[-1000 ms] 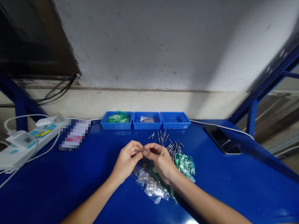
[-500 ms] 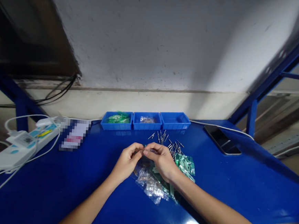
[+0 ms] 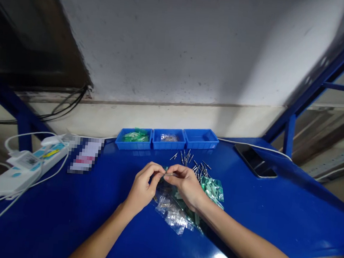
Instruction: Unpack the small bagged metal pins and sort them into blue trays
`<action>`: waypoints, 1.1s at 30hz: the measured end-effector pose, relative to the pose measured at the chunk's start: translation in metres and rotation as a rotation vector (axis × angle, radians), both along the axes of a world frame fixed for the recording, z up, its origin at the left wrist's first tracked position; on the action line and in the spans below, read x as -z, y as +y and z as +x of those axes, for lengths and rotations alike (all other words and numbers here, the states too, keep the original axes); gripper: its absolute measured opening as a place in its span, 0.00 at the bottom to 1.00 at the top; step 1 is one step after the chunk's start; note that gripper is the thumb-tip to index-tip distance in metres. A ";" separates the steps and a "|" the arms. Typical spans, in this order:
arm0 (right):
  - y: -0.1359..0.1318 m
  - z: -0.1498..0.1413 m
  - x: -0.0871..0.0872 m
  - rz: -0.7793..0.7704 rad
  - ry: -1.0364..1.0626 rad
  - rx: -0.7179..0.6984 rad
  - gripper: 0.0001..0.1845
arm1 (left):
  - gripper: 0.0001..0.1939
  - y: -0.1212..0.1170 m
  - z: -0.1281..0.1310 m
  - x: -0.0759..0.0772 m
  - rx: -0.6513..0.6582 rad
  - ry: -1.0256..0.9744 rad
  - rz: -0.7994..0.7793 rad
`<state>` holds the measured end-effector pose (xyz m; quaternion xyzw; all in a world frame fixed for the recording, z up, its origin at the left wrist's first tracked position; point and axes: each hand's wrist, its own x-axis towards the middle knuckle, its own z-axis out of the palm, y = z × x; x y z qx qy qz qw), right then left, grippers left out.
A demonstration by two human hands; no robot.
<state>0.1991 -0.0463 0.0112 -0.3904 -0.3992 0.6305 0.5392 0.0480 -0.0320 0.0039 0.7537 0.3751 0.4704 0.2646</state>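
Over the glossy blue tabletop [image 3: 103,203], the left hand [image 3: 144,186] and the right hand [image 3: 187,186] narrowly pinch one slim piece [image 3: 168,174], mostly hidden from me by their grip, near crinkled clear plastic bags [image 3: 175,218] and slender metal pins [image 3: 200,171], while the pixelated flat item [image 3: 85,156] beside the white power strip [image 3: 27,171] is unreadable.

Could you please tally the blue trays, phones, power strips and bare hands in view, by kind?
Blue trays: 3 (left, middle, right)
Phones: 1
Power strips: 1
Bare hands: 2 (left hand, right hand)
Total: 7
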 end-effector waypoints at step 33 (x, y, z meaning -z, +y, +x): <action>0.005 0.009 0.013 0.515 -0.551 0.107 0.04 | 0.07 0.002 -0.003 0.001 -0.009 0.074 0.063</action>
